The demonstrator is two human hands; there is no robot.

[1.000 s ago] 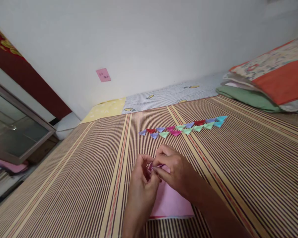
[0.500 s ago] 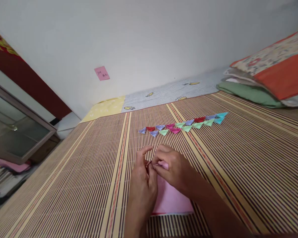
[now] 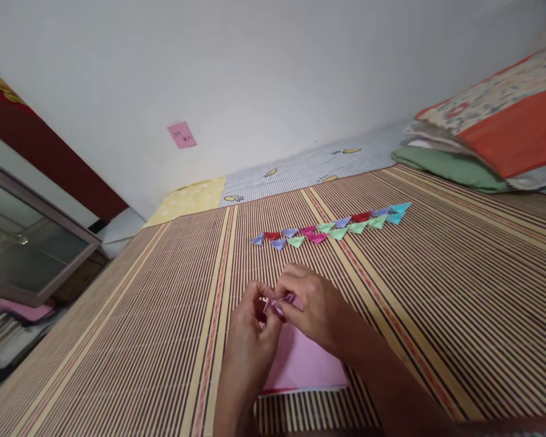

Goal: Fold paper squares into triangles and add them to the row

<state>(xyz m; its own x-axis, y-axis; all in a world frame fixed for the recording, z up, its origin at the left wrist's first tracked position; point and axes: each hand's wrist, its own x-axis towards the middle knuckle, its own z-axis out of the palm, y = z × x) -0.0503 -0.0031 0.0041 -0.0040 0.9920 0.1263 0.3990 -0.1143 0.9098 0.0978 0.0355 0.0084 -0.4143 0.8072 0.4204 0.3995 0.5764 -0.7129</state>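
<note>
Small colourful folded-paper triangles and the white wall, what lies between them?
Between the triangles and the wall lie brown-and-cream striped mat, then a pale checked cloth with yellow prints, as the head view shows.

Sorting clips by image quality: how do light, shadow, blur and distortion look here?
Head view: soft, muted light; faint shadow on the pink paper beside the left hand; lower-left clutter smeared; wide-angle stretch towards the edges, as on the cushions; folded piece too small and covered to read clearly.
</note>
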